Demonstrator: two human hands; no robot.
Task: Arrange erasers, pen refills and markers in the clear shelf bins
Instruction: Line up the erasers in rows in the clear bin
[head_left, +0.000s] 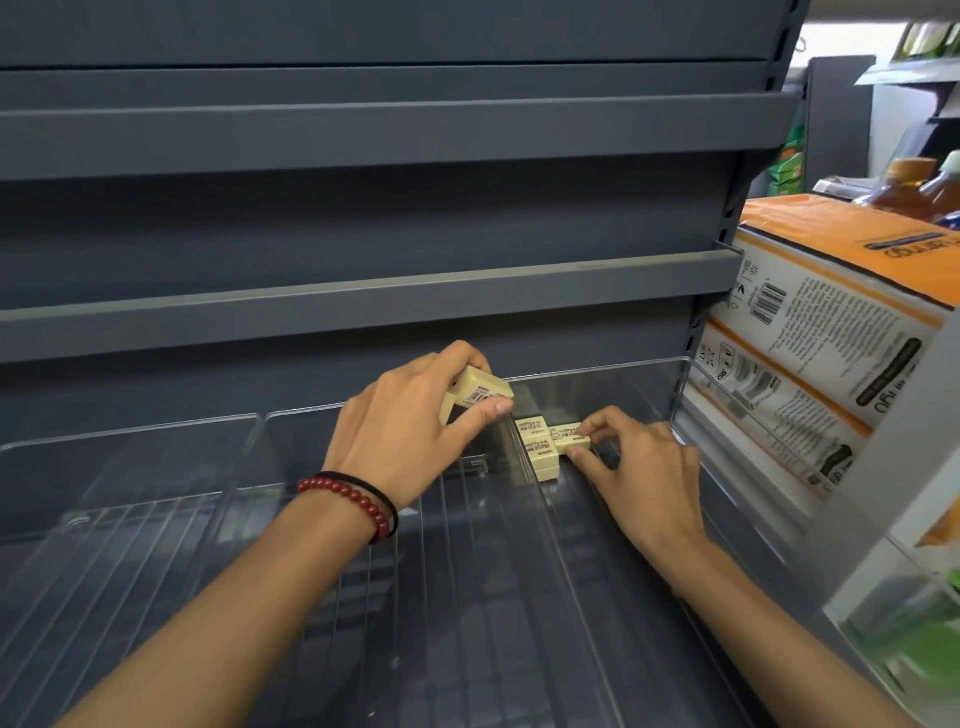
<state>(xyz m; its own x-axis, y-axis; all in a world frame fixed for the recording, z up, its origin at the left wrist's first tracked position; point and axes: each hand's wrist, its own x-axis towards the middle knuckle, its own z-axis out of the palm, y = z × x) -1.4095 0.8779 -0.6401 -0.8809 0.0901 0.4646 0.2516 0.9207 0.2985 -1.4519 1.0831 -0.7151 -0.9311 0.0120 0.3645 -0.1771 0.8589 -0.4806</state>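
In the head view the left hand (415, 431) has its fingers clamped on a small stack of erasers (480, 392). The right hand (644, 467) pinches one eraser (571, 439) beside the placed erasers (540, 457) at the far end of a clear bin (571, 597). I judge the task barely begun; no refills or markers show.

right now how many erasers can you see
6: 2 erasers gripped in the left hand, 3 grouped at the clear bin's back, 1 pinched by the right hand. More may be hidden.
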